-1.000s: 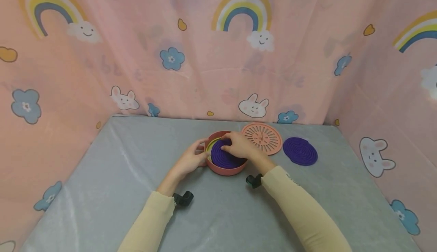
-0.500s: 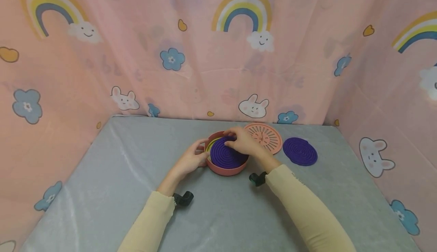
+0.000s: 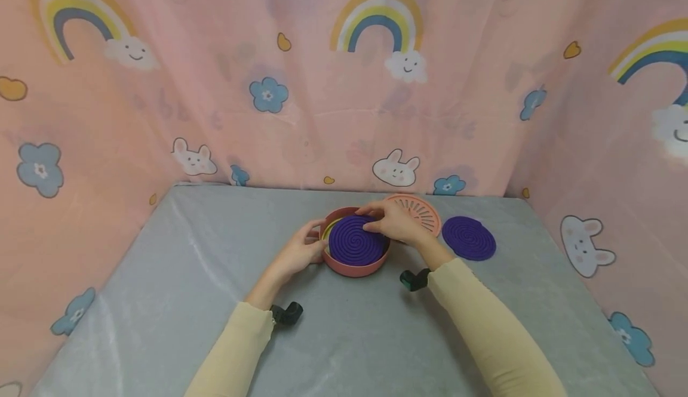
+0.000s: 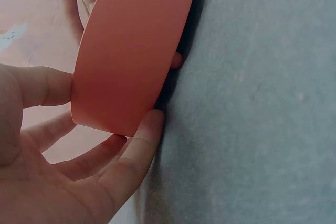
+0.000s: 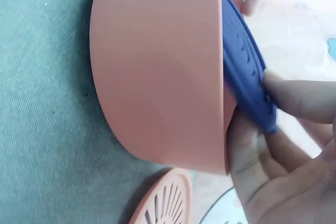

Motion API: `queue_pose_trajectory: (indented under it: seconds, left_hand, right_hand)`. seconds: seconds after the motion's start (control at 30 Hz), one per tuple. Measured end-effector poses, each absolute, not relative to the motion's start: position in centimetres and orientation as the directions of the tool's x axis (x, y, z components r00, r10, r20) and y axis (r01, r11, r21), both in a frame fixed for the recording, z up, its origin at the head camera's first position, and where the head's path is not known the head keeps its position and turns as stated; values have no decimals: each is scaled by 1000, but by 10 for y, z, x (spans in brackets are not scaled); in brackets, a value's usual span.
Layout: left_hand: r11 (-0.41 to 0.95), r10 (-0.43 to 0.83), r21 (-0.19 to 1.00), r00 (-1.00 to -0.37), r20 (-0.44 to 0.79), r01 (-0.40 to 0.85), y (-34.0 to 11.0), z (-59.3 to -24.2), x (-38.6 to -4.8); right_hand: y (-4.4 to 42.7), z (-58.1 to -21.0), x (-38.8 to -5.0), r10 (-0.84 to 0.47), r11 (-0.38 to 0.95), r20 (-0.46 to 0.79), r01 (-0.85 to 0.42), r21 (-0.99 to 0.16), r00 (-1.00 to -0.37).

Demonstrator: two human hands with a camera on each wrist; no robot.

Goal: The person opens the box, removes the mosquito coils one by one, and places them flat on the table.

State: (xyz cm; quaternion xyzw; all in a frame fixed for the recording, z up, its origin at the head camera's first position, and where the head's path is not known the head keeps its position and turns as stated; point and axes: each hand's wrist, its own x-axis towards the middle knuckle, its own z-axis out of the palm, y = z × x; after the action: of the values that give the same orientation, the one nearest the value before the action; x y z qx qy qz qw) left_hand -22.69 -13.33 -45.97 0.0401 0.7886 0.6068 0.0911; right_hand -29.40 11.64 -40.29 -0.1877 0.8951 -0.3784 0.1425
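Observation:
A round pink box (image 3: 355, 270) stands on the table, a yellow layer (image 3: 334, 228) showing inside it. My left hand (image 3: 297, 251) grips the box's left side; in the left wrist view the thumb is at the upper rim and the fingers lie along the wall and base. A purple spiral mosquito coil (image 3: 352, 242) sits at the box's mouth. My right hand (image 3: 396, 222) pinches the coil's right edge between thumb and fingers. In the right wrist view the coil (image 5: 244, 66) is tilted, its near edge raised above the rim and its far part inside the box.
A pink slotted lid (image 3: 423, 213) lies behind the box to the right, partly hidden by my right hand. Farther right lies a second purple coil (image 3: 469, 239). The grey-covered table (image 3: 344, 337) ends at a pink printed curtain (image 3: 306, 134).
My right hand has moved slightly right and tipped up the coil's right edge. More of the coil's spiral face shows. My left hand stays on the box.

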Motion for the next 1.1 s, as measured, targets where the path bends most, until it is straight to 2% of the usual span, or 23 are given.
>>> queue_pose_trajectory:
  seconds: [0.27,0.7,1.1]
  left_hand:
    - [255,181,966,-979,-94,-45,-134,-460,-225]
    - [243,183,969,-979,-93,-47,-132,-459,-225]
    - [259,177,965,-979,-100,-52,-133,-457,-225]
  right_hand:
    - [127,-401,-290,-467,581,-55,-260,-772,-882]
    - [162,-392,-287,-413,425,-8,-185,-886,-910]
    - [211,-383,-272,-318,419,2,-142,-897,-948]
